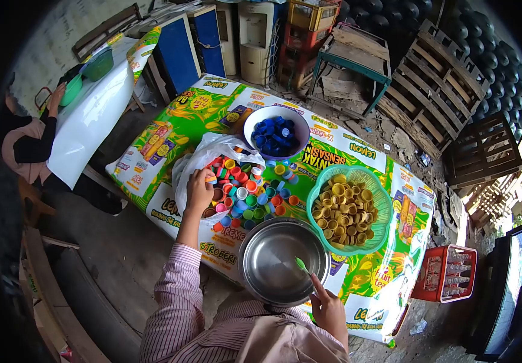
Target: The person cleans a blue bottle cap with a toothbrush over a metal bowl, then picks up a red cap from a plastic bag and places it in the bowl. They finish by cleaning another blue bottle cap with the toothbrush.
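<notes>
My left hand [200, 190] is at the edge of a white plastic bag [191, 166], its fingers closed on an orange cap [211, 180]. Mixed coloured caps [250, 186] spill from the bag onto the table. Over the right side of a steel bowl [273, 260], my right hand [326, 302] grips a tool with a green tip [301, 264]. No caps show inside the steel bowl. Yellow caps [344, 212] fill much of a mint-green basket [384, 212]. Blue caps [279, 136] lie in a white bowl [255, 116] at the back.
A patterned cloth covers the table [364, 145]. At the left, another person [31, 139] reaches to a green bowl [72, 91] on a second table [100, 121]. A red crate [428, 273] of bottles stands to the right. Wooden pallets [436, 85] lean behind.
</notes>
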`<move>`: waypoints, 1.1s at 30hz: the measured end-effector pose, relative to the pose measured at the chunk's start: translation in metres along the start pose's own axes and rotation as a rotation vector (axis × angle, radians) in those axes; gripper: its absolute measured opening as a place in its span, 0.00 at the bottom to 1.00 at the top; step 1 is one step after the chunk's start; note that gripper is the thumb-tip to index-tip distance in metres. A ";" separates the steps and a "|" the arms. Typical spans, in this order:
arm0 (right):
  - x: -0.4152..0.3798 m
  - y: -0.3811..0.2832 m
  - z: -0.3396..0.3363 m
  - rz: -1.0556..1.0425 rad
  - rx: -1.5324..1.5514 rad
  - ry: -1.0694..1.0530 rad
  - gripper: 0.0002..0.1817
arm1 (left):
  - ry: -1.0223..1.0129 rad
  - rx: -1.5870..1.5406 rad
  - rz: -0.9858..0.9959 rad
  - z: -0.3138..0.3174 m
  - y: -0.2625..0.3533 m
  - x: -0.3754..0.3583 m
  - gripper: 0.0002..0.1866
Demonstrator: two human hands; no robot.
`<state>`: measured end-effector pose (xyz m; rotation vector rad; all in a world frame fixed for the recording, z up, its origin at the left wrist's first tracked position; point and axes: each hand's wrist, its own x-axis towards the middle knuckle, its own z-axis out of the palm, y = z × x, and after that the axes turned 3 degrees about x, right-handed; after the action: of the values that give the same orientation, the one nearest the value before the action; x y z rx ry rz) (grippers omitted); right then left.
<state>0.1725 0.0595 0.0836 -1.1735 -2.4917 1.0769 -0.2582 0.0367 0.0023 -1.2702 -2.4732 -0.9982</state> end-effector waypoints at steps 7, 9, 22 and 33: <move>0.002 0.000 -0.003 0.056 0.004 -0.069 0.32 | -0.127 0.000 0.016 -0.025 -0.008 -0.020 0.13; 0.003 0.005 0.001 -0.013 0.005 -0.025 0.32 | -0.178 -0.044 0.017 -0.024 -0.009 -0.026 0.14; 0.004 0.003 0.002 -0.019 -0.003 -0.039 0.31 | -0.317 -0.016 0.082 0.004 0.033 -0.050 0.22; 0.010 -0.007 -0.002 0.026 -0.029 -0.122 0.31 | -0.238 -0.216 0.090 0.010 0.066 -0.068 0.18</move>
<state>0.1622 0.0644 0.0887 -1.1856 -2.5987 1.1561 -0.1637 0.0256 -0.0033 -1.6392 -2.5034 -1.1800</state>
